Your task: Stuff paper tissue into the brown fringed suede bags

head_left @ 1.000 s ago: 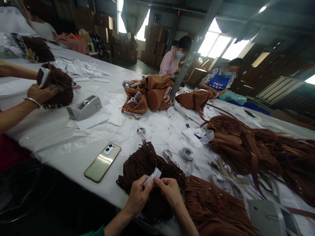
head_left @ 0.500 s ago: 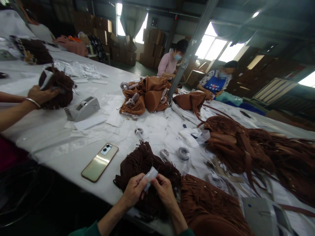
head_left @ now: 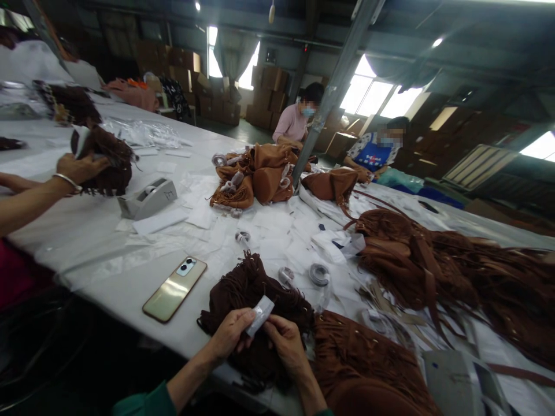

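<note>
Fingers first: on my left hand (head_left: pixel 229 335), the thumb and fingers are pinched on a small wrapped piece (head_left: pixel 261 315), its shiny end poking up past them. My right hand (head_left: pixel 286 342) is bent in close, thumb and forefinger by the lower edge; whether they grip it or only brush it, I can't tell from here.

To do this well, I'd let the left pinch be the anchor, light and steady, and leave the fine work along the edge to the right fingertips. A wrap this thin probably slips and creases under a hard squeeze, and loose fringe below could snag a finger.

The piece itself is narrow, whitish-grey, glossy like plastic, tilted with its upper end leaning right. It's held above a dark brown fringed bag (head_left: pixel 234 289), slumped at the near edge of the white table (head_left: pixel 125 271); whether the two are joined is hidden.

Outward now: a reddish-brown fringed bag (head_left: pixel 368 358) just beside on the right, a wrapped coil (head_left: pixel 319 274) beyond, a phone (head_left: pixel 173 292) off to the left.
</note>
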A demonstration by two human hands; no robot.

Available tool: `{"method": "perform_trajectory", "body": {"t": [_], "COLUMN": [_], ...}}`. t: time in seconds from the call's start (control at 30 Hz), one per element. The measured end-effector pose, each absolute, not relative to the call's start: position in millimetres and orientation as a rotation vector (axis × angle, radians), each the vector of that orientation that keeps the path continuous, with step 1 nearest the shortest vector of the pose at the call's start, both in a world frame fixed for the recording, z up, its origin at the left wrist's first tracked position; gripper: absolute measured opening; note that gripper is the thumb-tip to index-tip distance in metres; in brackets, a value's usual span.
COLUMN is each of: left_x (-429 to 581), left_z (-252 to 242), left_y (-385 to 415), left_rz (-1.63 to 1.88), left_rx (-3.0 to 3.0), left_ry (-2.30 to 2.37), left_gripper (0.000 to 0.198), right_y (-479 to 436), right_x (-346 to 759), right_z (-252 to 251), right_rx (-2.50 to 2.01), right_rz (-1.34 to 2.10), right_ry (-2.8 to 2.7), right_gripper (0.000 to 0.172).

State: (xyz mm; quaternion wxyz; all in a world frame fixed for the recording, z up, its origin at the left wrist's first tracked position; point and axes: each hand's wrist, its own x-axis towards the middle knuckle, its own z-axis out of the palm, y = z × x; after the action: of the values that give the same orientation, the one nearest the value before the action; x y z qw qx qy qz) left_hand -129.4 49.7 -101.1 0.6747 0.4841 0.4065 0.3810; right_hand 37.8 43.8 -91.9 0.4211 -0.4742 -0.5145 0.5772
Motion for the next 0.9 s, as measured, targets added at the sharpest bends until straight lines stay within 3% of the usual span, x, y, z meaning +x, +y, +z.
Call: {"method": "perform_trajectory", "body": {"t": [0.7, 0.9], "left_x": [-114.1, -117.2], "left_z": [-101.3, -58.5], "left_y": [48.6, 52.3], "left_rz": [0.773, 0.533], "left_rx": [1.381, 1.648], "left_ry": [0.992, 1.219], "left_gripper": [0.054, 0.062], "right_y": [44.9, 9.2], "right_x": [31.0, 57.0], "right_z": [-101.3, -126.3], "right_rx": [-1.25, -1.449], "right_rz": [1.112, 0.571], "right_ry": [-1.331, -1.292], "right_gripper": [0.046, 0.039]}}
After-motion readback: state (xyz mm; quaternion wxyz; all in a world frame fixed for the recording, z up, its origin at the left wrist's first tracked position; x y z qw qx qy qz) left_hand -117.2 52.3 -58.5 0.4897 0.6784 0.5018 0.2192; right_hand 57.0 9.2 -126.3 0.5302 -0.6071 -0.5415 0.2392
